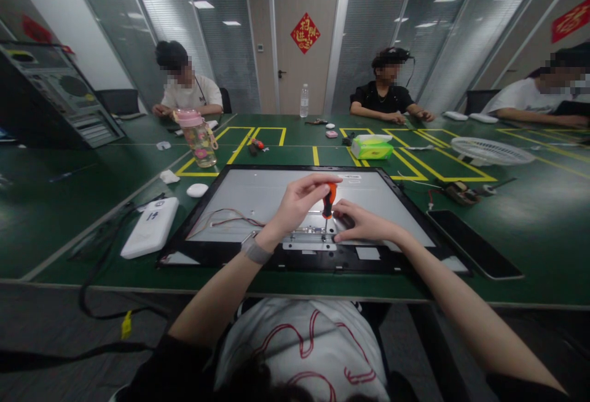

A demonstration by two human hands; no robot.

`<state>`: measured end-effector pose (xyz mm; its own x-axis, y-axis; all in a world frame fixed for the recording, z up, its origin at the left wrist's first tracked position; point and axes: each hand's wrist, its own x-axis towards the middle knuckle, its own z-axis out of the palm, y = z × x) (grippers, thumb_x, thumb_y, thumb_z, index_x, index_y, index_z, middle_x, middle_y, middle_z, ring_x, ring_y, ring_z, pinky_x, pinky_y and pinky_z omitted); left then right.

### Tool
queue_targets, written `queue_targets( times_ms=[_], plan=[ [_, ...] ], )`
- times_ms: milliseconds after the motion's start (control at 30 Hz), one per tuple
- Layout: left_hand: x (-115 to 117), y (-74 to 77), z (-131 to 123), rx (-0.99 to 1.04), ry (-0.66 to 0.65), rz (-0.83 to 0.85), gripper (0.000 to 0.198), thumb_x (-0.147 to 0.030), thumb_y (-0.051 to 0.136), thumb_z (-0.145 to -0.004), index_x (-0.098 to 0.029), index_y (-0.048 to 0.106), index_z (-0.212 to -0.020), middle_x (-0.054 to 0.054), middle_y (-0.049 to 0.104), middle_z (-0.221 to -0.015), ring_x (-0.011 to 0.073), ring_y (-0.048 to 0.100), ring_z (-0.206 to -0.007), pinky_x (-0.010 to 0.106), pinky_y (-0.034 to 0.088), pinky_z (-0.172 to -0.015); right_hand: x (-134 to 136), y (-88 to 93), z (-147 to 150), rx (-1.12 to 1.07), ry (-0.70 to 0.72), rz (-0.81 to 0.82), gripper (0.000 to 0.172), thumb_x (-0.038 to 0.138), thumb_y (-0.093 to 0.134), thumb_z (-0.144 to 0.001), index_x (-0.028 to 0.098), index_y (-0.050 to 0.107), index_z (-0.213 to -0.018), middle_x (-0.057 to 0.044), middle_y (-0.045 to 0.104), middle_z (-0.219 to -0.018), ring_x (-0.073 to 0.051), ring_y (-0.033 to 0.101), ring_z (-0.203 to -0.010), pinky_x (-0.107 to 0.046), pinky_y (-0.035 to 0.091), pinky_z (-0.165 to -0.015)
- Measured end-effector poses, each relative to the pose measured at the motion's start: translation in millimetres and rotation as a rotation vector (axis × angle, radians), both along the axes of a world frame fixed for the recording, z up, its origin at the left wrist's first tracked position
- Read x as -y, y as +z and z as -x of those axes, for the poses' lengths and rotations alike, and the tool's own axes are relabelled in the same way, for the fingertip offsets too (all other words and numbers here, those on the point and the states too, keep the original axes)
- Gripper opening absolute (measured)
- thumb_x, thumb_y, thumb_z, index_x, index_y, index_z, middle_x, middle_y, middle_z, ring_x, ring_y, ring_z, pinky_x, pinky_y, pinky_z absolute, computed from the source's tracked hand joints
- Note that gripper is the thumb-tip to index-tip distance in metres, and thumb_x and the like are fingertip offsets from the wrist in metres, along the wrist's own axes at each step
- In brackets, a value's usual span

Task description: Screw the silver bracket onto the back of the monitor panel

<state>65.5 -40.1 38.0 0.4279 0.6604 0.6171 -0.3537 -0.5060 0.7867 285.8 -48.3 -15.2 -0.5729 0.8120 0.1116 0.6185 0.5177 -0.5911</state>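
An orange-and-black screwdriver (329, 200) stands upright, its shaft pointing down at a small metal bracket (310, 246) near the front edge of a display panel (249, 196). My left hand (302, 200) is closed round the handle's upper part, with a watch on its wrist. Beside the shaft, my right hand (366, 224) has thumb and forefinger apart; the thumb touches down by the bracket and the forefinger is close to the handle. The panel lies flat, grey-backed with a black frame. Thin wires (230, 219) run across its left part. The screwdriver's tip is too small to make out clearly.
Left of the panel lie a white power bank (150, 227) and a white oval case (197, 190); a pink-lidded bottle (199, 141) stands behind. A black phone (474, 243) lies to the right. Farther back are a tissue pack (371, 147) and a white racket-like object (492, 150). Three people sit opposite.
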Motion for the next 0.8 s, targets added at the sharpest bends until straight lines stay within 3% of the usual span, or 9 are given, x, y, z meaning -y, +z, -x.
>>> queue_targets(
  times_ms=[167,300,433,633,800],
  plan=[
    [-0.6,2.2,2.3,-0.038,0.085,-0.048,0.021,-0.03,0.065,-0.087,-0.022,0.074,-0.104,0.006,0.071,-0.109,0.0179,0.063,-0.098,0.03,0.049,-0.087,0.1,-1.1,-0.6,-0.012,0.001,0.001,0.062,0.059,0.073,-0.074,0.023,0.058,-0.121,-0.005,0.051,-0.101,-0.023,0.052,-0.09,-0.034,0.047,-0.079],
    [-2.0,-1.3,0.9,0.004,-0.002,0.022,0.026,-0.029,0.054,-0.093,-0.022,0.072,-0.111,0.008,0.069,-0.12,0.0222,0.063,-0.111,0.036,0.047,-0.096,0.2,-1.3,-0.6,-0.01,0.001,0.009,0.062,0.059,0.073,-0.074,0.023,0.057,-0.122,-0.005,0.05,-0.1,-0.023,0.052,-0.09,-0.034,0.047,-0.079],
    [0.4,-1.1,-0.7,0.016,-0.038,0.067,0.028,-0.03,0.056,-0.092,-0.021,0.07,-0.114,0.009,0.071,-0.114,0.021,0.067,-0.102,0.035,0.05,-0.091,-0.5,-1.7,-1.1,-0.003,0.004,0.02,0.064,0.058,0.073,-0.075,0.023,0.056,-0.125,-0.005,0.049,-0.101,-0.022,0.051,-0.089,-0.034,0.047,-0.078],
    [1.9,2.2,2.4,-0.058,0.116,-0.009,0.027,-0.03,0.064,-0.086,-0.023,0.072,-0.111,0.006,0.069,-0.104,0.015,0.062,-0.087,0.027,0.05,-0.08,0.4,0.1,-0.4,-0.005,-0.002,0.022,0.063,0.059,0.073,-0.074,0.023,0.058,-0.124,-0.004,0.05,-0.1,-0.022,0.051,-0.089,-0.034,0.046,-0.079],
    [-3.4,-4.1,2.4,-0.018,0.053,0.025,0.032,-0.03,0.052,-0.094,-0.023,0.068,-0.121,0.007,0.069,-0.112,0.0186,0.061,-0.103,0.034,0.045,-0.095,2.7,3.1,1.6,-0.009,-0.018,0.035,0.068,0.06,0.073,-0.073,0.021,0.057,-0.126,-0.005,0.05,-0.1,-0.022,0.052,-0.09,-0.034,0.047,-0.08]
  ],
)
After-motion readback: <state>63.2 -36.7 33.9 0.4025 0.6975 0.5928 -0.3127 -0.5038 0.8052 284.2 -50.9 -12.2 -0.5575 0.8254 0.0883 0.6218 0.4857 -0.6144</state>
